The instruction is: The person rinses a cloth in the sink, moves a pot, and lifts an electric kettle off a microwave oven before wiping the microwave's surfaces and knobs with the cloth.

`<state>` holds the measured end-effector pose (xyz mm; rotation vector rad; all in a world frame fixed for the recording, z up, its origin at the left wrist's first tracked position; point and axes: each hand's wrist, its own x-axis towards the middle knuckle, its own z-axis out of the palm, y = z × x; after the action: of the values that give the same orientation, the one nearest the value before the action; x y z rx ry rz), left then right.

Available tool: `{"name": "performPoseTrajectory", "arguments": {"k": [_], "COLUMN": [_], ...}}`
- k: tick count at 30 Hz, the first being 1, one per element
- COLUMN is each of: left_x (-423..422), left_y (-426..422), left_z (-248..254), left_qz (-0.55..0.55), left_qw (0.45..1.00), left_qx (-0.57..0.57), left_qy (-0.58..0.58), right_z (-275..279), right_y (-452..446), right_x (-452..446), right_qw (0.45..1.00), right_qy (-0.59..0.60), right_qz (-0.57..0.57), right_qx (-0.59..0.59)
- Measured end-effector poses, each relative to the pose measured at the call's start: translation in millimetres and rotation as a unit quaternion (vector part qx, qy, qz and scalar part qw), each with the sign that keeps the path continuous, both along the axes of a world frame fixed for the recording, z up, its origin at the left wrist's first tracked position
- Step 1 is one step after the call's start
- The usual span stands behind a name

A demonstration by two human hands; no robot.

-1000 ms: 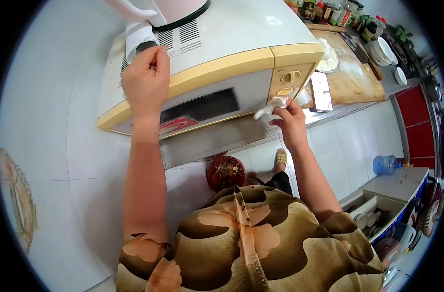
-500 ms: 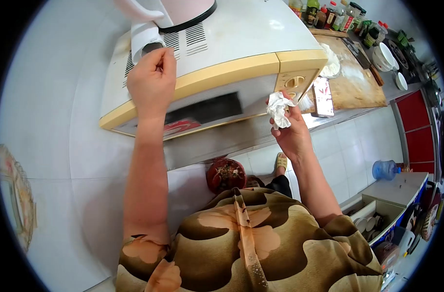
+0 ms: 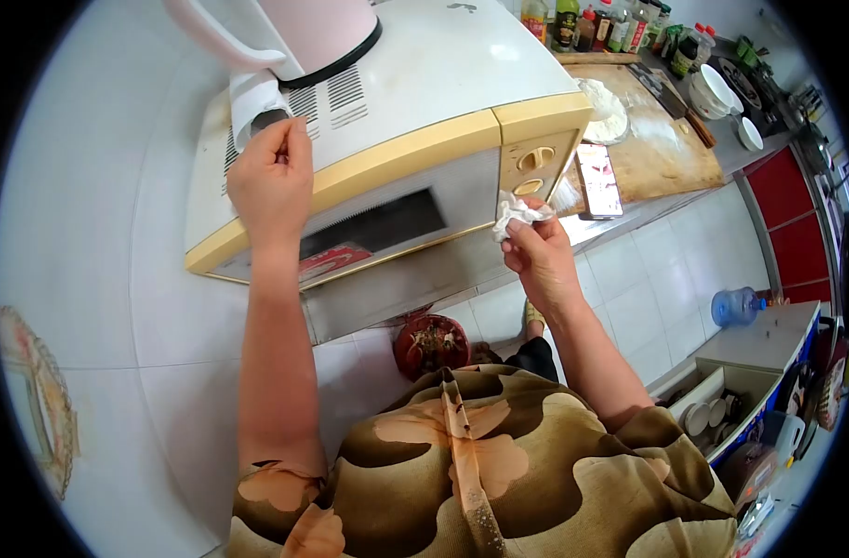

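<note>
My left hand [image 3: 271,181] is closed in a fist at the front edge of the microwave oven [image 3: 415,84]. Just behind its knuckles a white paper roll [image 3: 250,100] with a dark core lies on the oven top. Whether the curled fingers hold anything is hidden. Near the oven's lower knob, my right hand [image 3: 543,256] pinches a crumpled white tissue [image 3: 516,219] between thumb and fingers. A pink kettle [image 3: 324,33] with a white handle stands on the oven, above the roll.
Right of the oven, a phone [image 3: 598,179] leans by a floury wooden board [image 3: 666,167] bearing a bowl of flour [image 3: 603,116] and a knife [image 3: 689,116]. Bottles [image 3: 587,30] line the wall. A red bin [image 3: 431,346] stands on the floor below.
My right hand has turned and now pinches the tissue into a smaller wad, with the thumb over it. My left fist stays by the roll. The whole view has shifted slightly.
</note>
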<state>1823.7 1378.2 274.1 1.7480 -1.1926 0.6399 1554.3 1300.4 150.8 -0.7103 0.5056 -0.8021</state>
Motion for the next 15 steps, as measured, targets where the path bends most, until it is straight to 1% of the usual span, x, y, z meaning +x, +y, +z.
{"name": "performPoseTrajectory", "arguments": {"k": [1,2,3,5,7,8,9,10,11,13,15], "left_x": [1,1,1,-2,-3,-3,-3,-2,-1,0,-1], "left_y": [1,3,5,3,3,2,0,1,3,4,3], "left_z": [-1,-1,0,0,2,2,3,3,2,1,1], "left_qz": [-0.001,0.000,0.007,-0.006,0.000,0.009,0.008,0.001,-0.003,0.002,0.002], "left_qw": [1.000,1.000,1.000,1.000,1.000,1.000,1.000,1.000,1.000,1.000,1.000], "left_qx": [0.000,0.002,0.004,-0.005,-0.002,0.005,0.006,0.010,0.013,0.014,0.011], "left_qy": [0.000,0.000,-0.001,0.007,-0.001,-0.011,-0.011,-0.008,-0.004,0.000,0.003], "right_z": [0,1,0,0,10,17,23,31,37,54,43], "right_y": [0,1,1,-2,-8,-12,-17,-24,-31,-36,-35], "right_x": [3,4,6,6,4,4,5,6,9,16,26], "right_qw": [0.999,0.997,0.997,0.985,0.981,0.955,0.916,0.853,0.787,0.711,0.695], "right_qy": [0.036,0.068,0.066,0.135,0.150,0.179,0.206,0.216,0.256,0.256,0.324], "right_qz": [-0.011,-0.030,-0.022,-0.067,-0.093,-0.154,-0.211,-0.274,-0.327,-0.352,-0.293], "right_qx": [0.009,-0.024,-0.023,-0.089,-0.085,-0.181,-0.272,-0.387,-0.456,-0.552,-0.571]}}
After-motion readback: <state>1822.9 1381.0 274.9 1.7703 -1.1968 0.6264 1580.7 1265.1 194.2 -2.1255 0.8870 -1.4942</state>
